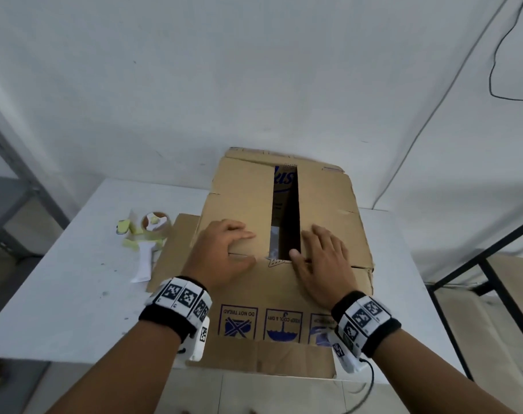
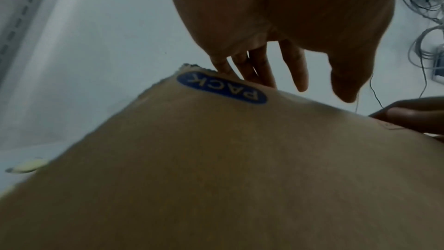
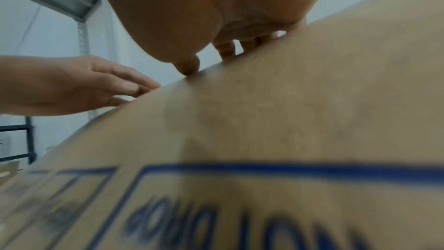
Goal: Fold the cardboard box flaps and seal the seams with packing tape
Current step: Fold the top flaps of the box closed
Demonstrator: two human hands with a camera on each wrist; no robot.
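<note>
Left hand (image 1: pixel 224 252): flat on the left top flap (image 1: pixel 239 201) of the cardboard box (image 1: pixel 284 282); fingers straight and spread, thumb along the near edge, gripping nothing.
Right hand (image 1: pixel 323 261): flat on the right top flap (image 1: pixel 329 204), fingers extended, thumb beside the near end of the gap; gripping nothing.
Box: on the white table (image 1: pixel 75 279), directly ahead of the person, printed near wall facing the head camera.
Gap (image 1: pixel 287 216): dark slot between the two flaps, long axis running straight away from the person. Narrow, but not closed; interior shows through.
Wrist views: cardboard fills both. Left fingers (image 2: pixel 261 67) lie on the panel by a blue "PACK" label (image 2: pixel 221 87); right fingertips (image 3: pixel 225 48) touch the board.
Key relation: each hand sits on its own side of the gap, at its near end. Flap edges must travel inward toward each other, across the slot's axis.
Tape dispenser (image 1: pixel 148 243): on the table left of the box, near its left wall. Left hand is the nearer one.
Judgement: folding step under way; seam not yet ready for tape. Whichever hand leaves, the other likely has to hold both flaps down.
Risk: flaps may spring up once pressure lifts.
</note>
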